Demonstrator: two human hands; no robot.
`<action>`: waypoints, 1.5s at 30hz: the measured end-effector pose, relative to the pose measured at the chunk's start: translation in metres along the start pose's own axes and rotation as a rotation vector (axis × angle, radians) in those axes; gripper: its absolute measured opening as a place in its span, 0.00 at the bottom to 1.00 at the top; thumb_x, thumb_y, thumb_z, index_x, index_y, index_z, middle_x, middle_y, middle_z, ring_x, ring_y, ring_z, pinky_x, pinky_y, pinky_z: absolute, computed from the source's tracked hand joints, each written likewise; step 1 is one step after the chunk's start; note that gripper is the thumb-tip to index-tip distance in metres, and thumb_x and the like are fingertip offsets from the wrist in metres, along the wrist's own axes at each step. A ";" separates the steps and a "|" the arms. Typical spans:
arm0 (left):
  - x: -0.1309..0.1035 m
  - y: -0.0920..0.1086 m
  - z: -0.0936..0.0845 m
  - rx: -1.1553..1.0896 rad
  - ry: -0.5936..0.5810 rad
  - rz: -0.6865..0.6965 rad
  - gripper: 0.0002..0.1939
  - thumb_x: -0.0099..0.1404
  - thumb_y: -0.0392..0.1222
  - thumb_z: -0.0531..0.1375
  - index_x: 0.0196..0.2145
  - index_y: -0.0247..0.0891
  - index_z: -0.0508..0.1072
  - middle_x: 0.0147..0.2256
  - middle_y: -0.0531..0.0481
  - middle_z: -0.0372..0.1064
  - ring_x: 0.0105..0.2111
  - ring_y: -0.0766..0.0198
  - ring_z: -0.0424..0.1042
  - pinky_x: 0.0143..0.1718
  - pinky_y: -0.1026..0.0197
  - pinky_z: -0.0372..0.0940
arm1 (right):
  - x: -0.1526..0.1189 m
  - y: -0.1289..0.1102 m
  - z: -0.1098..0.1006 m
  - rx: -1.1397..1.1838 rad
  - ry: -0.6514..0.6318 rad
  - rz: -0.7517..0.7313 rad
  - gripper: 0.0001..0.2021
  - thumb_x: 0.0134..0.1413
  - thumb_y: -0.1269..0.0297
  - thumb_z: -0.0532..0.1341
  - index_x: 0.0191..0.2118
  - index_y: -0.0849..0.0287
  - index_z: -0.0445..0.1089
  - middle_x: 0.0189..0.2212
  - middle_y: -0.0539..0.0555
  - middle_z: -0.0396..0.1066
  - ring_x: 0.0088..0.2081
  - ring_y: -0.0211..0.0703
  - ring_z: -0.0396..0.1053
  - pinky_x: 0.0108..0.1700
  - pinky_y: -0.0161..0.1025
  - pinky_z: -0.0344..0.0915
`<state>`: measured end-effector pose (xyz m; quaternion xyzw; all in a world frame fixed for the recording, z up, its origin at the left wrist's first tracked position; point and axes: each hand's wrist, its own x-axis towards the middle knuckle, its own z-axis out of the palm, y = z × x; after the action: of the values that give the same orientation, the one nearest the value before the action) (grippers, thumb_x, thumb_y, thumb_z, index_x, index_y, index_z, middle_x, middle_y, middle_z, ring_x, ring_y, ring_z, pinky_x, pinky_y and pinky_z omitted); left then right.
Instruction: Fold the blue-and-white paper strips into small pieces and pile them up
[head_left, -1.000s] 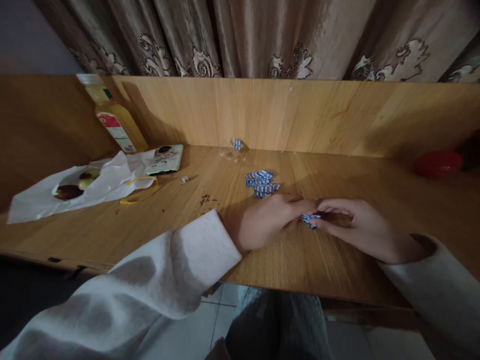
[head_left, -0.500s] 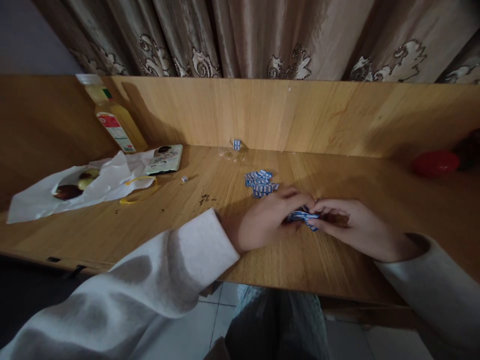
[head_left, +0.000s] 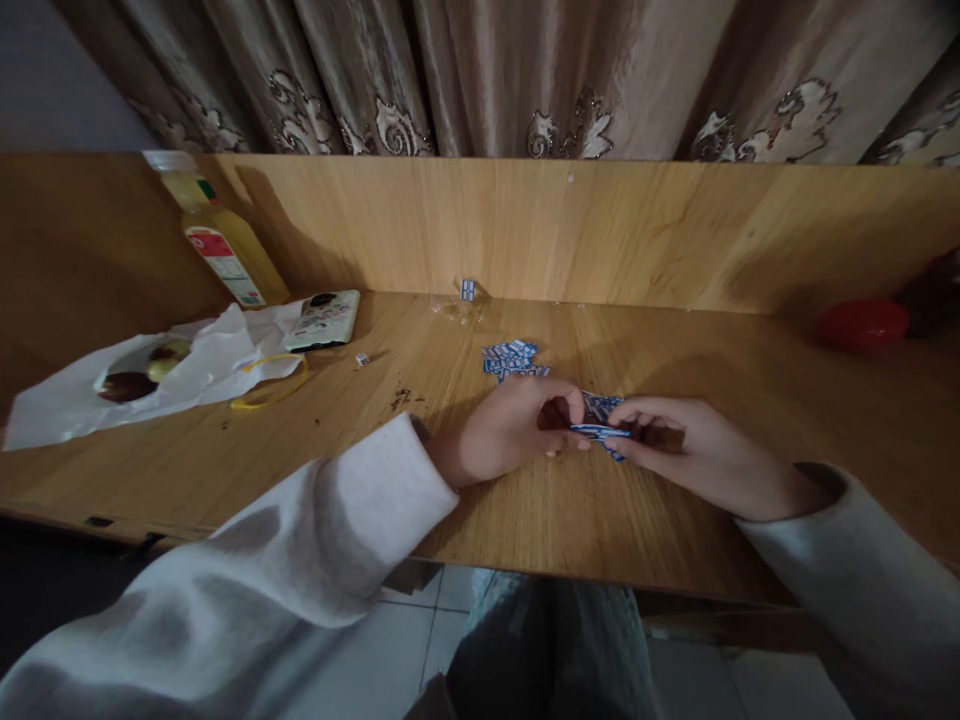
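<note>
A bundle of small blue-and-white paper pieces [head_left: 600,433] is held over the near part of the desk. My left hand [head_left: 510,425] pinches its left end, thumb and index finger curved round a gap. From the other side, my right hand [head_left: 694,445] grips the right end between thumb and fingers. Behind the held bundle more blue-bordered paper [head_left: 600,405] shows, partly covered by the fingers. Just beyond my left hand lies a loose pile of similar pieces [head_left: 511,358]. Print on the pieces is too small to read.
One blue-and-white piece [head_left: 468,289] stands by clear plastic at the back board. Leftward are a bottle of yellow liquid [head_left: 232,250], a flat patterned case [head_left: 324,318], a white bag [head_left: 60,408] with fruit, a yellow loop [head_left: 270,402] and a small cube [head_left: 362,359]. A red round object [head_left: 862,323] is far right.
My left hand has shifted left and its fingers have lifted into an arch, uncovering more of the bundle. My right hand keeps its grip. The whole view has shifted slightly.
</note>
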<state>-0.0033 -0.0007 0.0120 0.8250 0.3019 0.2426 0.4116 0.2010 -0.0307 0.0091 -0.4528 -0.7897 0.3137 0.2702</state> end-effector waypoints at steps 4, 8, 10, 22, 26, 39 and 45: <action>-0.001 0.001 -0.001 0.053 -0.011 0.042 0.06 0.59 0.39 0.59 0.32 0.33 0.69 0.28 0.53 0.68 0.27 0.71 0.67 0.30 0.67 0.61 | 0.000 0.000 0.000 0.006 0.000 -0.009 0.08 0.53 0.59 0.58 0.31 0.57 0.69 0.27 0.50 0.69 0.29 0.39 0.67 0.31 0.37 0.64; 0.000 0.001 -0.003 0.143 0.000 0.097 0.03 0.60 0.35 0.57 0.33 0.34 0.70 0.31 0.52 0.69 0.31 0.70 0.67 0.32 0.67 0.61 | 0.000 0.001 0.001 0.010 0.012 -0.014 0.07 0.53 0.60 0.58 0.33 0.56 0.69 0.27 0.50 0.69 0.30 0.39 0.66 0.31 0.37 0.64; 0.000 0.003 -0.002 0.211 0.000 0.139 0.03 0.60 0.33 0.56 0.34 0.34 0.69 0.31 0.52 0.69 0.31 0.70 0.67 0.33 0.67 0.61 | 0.001 0.002 0.001 0.004 0.005 -0.024 0.07 0.53 0.60 0.57 0.35 0.56 0.69 0.28 0.50 0.69 0.30 0.39 0.67 0.32 0.37 0.64; 0.000 0.012 0.004 0.518 -0.046 0.315 0.08 0.66 0.34 0.50 0.41 0.34 0.67 0.37 0.47 0.68 0.37 0.66 0.67 0.38 0.64 0.61 | 0.001 0.001 0.002 -0.050 -0.021 -0.036 0.08 0.54 0.61 0.56 0.27 0.57 0.65 0.23 0.48 0.64 0.26 0.37 0.62 0.29 0.35 0.61; 0.000 0.010 0.001 0.537 -0.024 0.324 0.09 0.65 0.32 0.50 0.38 0.34 0.69 0.36 0.47 0.69 0.36 0.66 0.68 0.37 0.64 0.61 | 0.000 -0.002 -0.004 -0.082 0.005 -0.086 0.07 0.53 0.59 0.58 0.31 0.56 0.68 0.27 0.50 0.68 0.30 0.39 0.66 0.32 0.37 0.63; -0.002 0.009 -0.006 0.639 0.114 0.351 0.10 0.64 0.31 0.52 0.41 0.36 0.69 0.36 0.49 0.71 0.36 0.65 0.69 0.38 0.64 0.62 | 0.005 0.029 -0.018 -0.258 0.284 -0.012 0.15 0.49 0.54 0.61 0.41 0.56 0.73 0.45 0.57 0.71 0.48 0.51 0.68 0.50 0.50 0.64; -0.002 0.007 -0.006 0.658 0.039 0.323 0.10 0.64 0.31 0.51 0.40 0.37 0.69 0.36 0.48 0.70 0.38 0.66 0.69 0.39 0.64 0.62 | 0.007 0.028 -0.028 -0.155 0.249 0.021 0.09 0.50 0.57 0.60 0.34 0.54 0.74 0.34 0.52 0.75 0.37 0.46 0.72 0.38 0.43 0.68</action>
<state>-0.0063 -0.0025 0.0203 0.9454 0.2374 0.2102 0.0750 0.2329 -0.0061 0.0074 -0.5159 -0.7671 0.1958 0.3272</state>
